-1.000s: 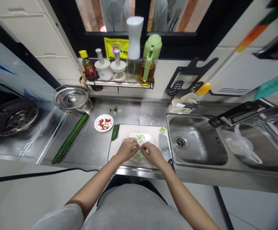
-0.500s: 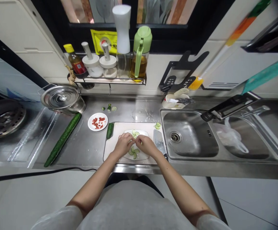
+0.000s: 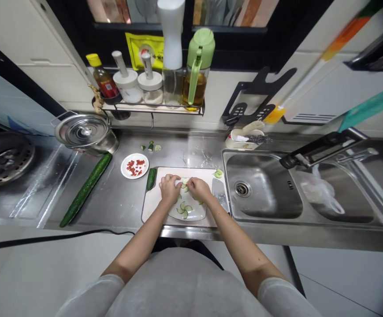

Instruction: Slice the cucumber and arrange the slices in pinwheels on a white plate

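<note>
Both hands are over a clear plate (image 3: pixel 196 212) on a white cutting board (image 3: pixel 150 206). My left hand (image 3: pixel 170 188) is at the plate's left far side, thumb and fingers apart, with nothing visible in its grasp. My right hand (image 3: pixel 198 190) has its fingertips pinched at a cucumber slice (image 3: pixel 185 181) by the plate's far edge. Nearer me, several thin cucumber slices (image 3: pixel 185 214) lie in a pinwheel on the plate; others are partly hidden by my hands. A cut cucumber piece (image 3: pixel 151 178) lies at the board's left corner, and a wide knife blade (image 3: pixel 219 192) at its right.
A small white plate of chopped red bits (image 3: pixel 135 166) stands left of the board. Further left lie a whole cucumber (image 3: pixel 87 189) and a lidded steel pot (image 3: pixel 84 132). Cucumber ends (image 3: pixel 150 146) sit behind. At right is a double sink (image 3: pixel 260 187); a seasoning rack (image 3: pixel 154 108) hangs above.
My hands have drawn apart: the left moved left, the right slightly right and away from me. The slices at the plate's far side show between them. The view has shifted slightly.
</note>
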The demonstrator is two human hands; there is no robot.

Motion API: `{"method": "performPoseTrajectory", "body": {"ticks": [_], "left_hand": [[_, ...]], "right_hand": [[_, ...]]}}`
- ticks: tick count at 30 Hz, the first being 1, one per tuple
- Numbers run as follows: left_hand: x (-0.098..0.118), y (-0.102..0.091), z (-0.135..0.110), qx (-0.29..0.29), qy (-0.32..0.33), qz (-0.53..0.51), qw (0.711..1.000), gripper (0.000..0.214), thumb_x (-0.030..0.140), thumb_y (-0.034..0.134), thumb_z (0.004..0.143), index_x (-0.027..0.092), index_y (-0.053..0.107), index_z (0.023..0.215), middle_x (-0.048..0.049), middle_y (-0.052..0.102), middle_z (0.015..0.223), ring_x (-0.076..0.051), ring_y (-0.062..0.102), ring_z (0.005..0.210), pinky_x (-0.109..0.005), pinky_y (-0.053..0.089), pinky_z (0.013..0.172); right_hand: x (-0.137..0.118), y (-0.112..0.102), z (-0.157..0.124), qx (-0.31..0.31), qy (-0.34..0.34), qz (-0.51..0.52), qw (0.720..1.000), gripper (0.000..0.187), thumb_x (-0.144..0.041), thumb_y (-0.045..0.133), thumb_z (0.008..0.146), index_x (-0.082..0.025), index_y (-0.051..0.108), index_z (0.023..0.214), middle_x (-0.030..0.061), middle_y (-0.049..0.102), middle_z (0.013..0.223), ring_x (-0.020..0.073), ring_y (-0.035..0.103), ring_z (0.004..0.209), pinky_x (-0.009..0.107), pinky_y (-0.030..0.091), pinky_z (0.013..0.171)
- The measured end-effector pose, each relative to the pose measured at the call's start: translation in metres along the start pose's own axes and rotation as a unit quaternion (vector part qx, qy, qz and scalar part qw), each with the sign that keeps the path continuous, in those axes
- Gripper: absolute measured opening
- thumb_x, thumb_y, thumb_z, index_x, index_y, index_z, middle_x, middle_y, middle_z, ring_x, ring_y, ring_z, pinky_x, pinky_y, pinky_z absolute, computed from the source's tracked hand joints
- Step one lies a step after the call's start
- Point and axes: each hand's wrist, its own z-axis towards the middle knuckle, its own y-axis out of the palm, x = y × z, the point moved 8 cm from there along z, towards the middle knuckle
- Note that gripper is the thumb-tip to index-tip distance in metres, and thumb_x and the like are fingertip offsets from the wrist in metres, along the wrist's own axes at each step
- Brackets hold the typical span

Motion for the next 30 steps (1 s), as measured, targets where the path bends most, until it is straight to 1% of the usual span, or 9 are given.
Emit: {"method": "performPoseTrajectory", "body": {"ticks": [4, 12, 15, 20, 27, 30], "left_hand": [[0.004, 0.007, 0.004, -0.007, -0.001, 0.015, 1.0, 0.023, 0.036, 0.064, 0.079, 0.029, 0.064, 0.101, -0.0057, 0.054, 0.113, -0.027, 0.044, 0.112, -0.043, 0.033, 0.093], [0.008, 0.017, 0.005, -0.023, 0.002, 0.03, 0.999, 0.026, 0.036, 0.067, 0.077, 0.03, 0.063, 0.102, -0.0058, 0.052, 0.114, -0.027, 0.042, 0.111, -0.043, 0.032, 0.093], [0.008, 0.016, 0.005, -0.021, 0.004, 0.033, 0.999, 0.026, 0.037, 0.067, 0.077, 0.03, 0.063, 0.102, -0.0058, 0.051, 0.114, -0.027, 0.042, 0.111, -0.043, 0.032, 0.093], [0.01, 0.014, 0.005, -0.016, 0.01, 0.029, 0.999, 0.027, 0.036, 0.067, 0.077, 0.029, 0.062, 0.103, -0.0061, 0.051, 0.113, -0.028, 0.042, 0.111, -0.043, 0.032, 0.093], [0.01, 0.014, 0.005, -0.017, -0.001, 0.029, 0.999, 0.027, 0.036, 0.068, 0.076, 0.03, 0.063, 0.101, -0.0058, 0.052, 0.113, -0.028, 0.042, 0.111, -0.043, 0.032, 0.093], [0.01, 0.009, 0.005, -0.011, -0.002, 0.022, 1.0, 0.025, 0.036, 0.066, 0.077, 0.03, 0.063, 0.101, -0.0057, 0.053, 0.113, -0.028, 0.043, 0.111, -0.043, 0.033, 0.092]], "right_hand": [[-0.001, 0.003, 0.002, -0.015, 0.015, -0.028, 0.999, 0.018, -0.029, 0.047, 0.089, -0.019, 0.062, 0.087, 0.0027, 0.066, 0.088, 0.013, 0.053, 0.074, 0.023, 0.029, 0.061], [0.0, 0.005, 0.005, -0.029, 0.04, -0.074, 0.996, 0.019, -0.027, 0.045, 0.09, -0.019, 0.063, 0.091, 0.0057, 0.068, 0.096, 0.0167, 0.058, 0.084, 0.025, 0.032, 0.066], [0.0, 0.005, 0.004, -0.031, 0.037, -0.078, 0.996, 0.019, -0.027, 0.045, 0.09, -0.02, 0.062, 0.092, 0.0058, 0.067, 0.097, 0.017, 0.058, 0.085, 0.025, 0.032, 0.066], [-0.001, 0.003, 0.004, -0.015, 0.027, -0.067, 0.997, 0.017, -0.028, 0.045, 0.09, -0.02, 0.06, 0.093, 0.0051, 0.067, 0.096, 0.0163, 0.057, 0.083, 0.025, 0.031, 0.064], [-0.001, 0.003, 0.004, -0.016, 0.038, -0.068, 0.997, 0.015, -0.028, 0.046, 0.09, -0.021, 0.059, 0.093, 0.0045, 0.067, 0.092, 0.0165, 0.057, 0.081, 0.026, 0.03, 0.063], [-0.001, -0.003, 0.002, 0.004, 0.039, -0.05, 0.998, 0.016, -0.03, 0.046, 0.089, -0.021, 0.059, 0.093, 0.0039, 0.067, 0.089, 0.0164, 0.056, 0.078, 0.025, 0.029, 0.063]]}}
